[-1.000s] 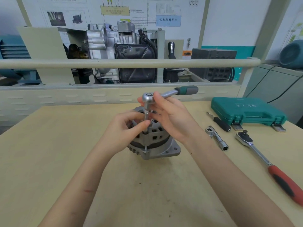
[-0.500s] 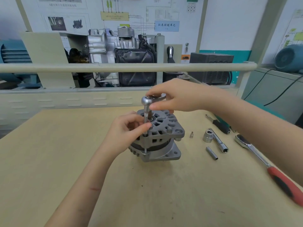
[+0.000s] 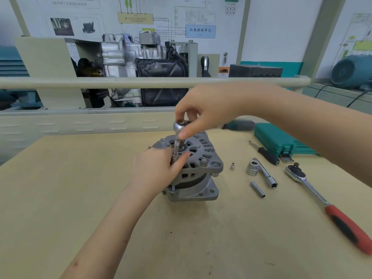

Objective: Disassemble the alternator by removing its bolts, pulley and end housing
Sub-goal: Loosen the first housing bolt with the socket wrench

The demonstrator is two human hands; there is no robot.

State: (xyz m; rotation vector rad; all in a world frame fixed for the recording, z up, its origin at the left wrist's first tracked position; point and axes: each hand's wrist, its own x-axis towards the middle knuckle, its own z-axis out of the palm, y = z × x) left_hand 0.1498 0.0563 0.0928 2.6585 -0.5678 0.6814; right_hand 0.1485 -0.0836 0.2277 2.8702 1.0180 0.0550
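Nearest the camera, the left forearm reaches up across the pale wooden table (image 3: 80, 188) to the left hand (image 3: 156, 172), whose fingers and thumb are curled together around the slim socket extension (image 3: 175, 151) low on its shaft, just above the alternator's top face. The alternator (image 3: 196, 174) stands upright near the middle of the table, its ribbed grey end housing (image 3: 203, 156) uppermost and touching the left hand's fingertips on its left side. To its right lie a tiny bit (image 3: 232, 166), a short socket (image 3: 252, 169), a long extension bar (image 3: 265, 174), a slim deep socket (image 3: 257, 189) and, further right, a red-handled ratchet (image 3: 326, 204) running toward the near right corner. Above the housing, the right hand (image 3: 203, 111) comes in from the right, fingertips pinched down around the small ratchet head (image 3: 179, 125) seated on top of the extension; its green handle (image 3: 238, 125) points right, blurred. Behind it sit a black-handled screwdriver (image 3: 265, 154) and a green tool case (image 3: 281, 140), then a rail (image 3: 100, 82) and an engine display (image 3: 141, 57).
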